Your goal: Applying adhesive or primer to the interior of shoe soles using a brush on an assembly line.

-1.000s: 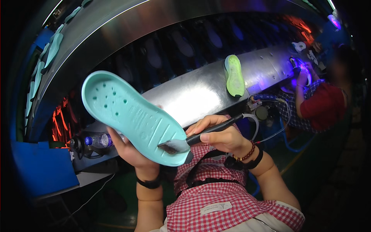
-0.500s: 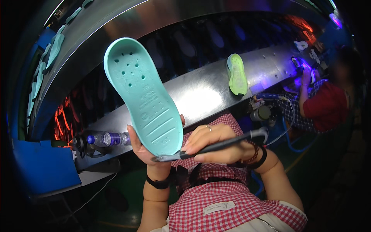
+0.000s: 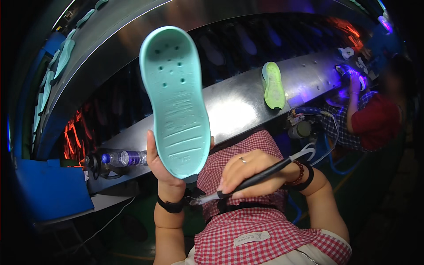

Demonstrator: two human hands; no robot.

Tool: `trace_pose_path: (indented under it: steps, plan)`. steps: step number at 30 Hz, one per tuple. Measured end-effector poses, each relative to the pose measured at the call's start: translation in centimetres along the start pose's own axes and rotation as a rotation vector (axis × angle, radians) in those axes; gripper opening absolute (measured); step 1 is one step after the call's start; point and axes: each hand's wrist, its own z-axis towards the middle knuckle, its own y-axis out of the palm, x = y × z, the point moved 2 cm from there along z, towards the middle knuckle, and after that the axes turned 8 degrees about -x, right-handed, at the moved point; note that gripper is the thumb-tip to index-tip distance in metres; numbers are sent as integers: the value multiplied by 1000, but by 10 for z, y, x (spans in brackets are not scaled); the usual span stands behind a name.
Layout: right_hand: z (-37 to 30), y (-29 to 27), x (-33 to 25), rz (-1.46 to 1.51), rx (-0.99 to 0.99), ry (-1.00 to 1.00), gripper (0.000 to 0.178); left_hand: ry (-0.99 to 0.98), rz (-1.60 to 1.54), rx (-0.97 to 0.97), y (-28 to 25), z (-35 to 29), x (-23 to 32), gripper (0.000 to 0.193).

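Observation:
A turquoise shoe sole point(image 3: 180, 106) stands nearly upright before me, its holed and ribbed inner face toward me. My left hand point(image 3: 164, 170) grips its lower end, thumb on the left edge and a fingertip showing at the right edge. A small dark patch point(image 3: 191, 179) shows at the sole's bottom tip. My right hand point(image 3: 251, 172) holds a slim brush point(image 3: 269, 173) with a black handle and a pale hose at its rear. The brush's greyish tip point(image 3: 196, 202) points left, just below the sole and apart from it.
A yellow-green sole point(image 3: 274, 88) lies on the metal bench point(image 3: 229, 106). Bottles point(image 3: 132, 158) stand at the bench's left, beside a blue box point(image 3: 57, 190). More turquoise soles point(image 3: 64, 59) line the far left. A co-worker in red point(image 3: 377, 121) handles a shoe under violet light at right.
The sole has turned more upright and shifted right and up. My right hand has drawn the brush down and right, so its tip has left the sole's lower edge.

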Motion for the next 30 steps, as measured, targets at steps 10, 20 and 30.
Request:
trace_pose_path:
  steps: [10, 20, 30]
  plan:
    - [2, -31, -21, -278, -323, 139, 18, -524, 345, 247, 1, -8, -1, 52]
    - [-4, -42, -22, -439, -362, 116, 17, -693, 458, 321, 8, -15, 3, 49]
    - [-15, -63, -32, -615, -398, 297, 24, -683, 590, 324, 2, -19, 10, 46]
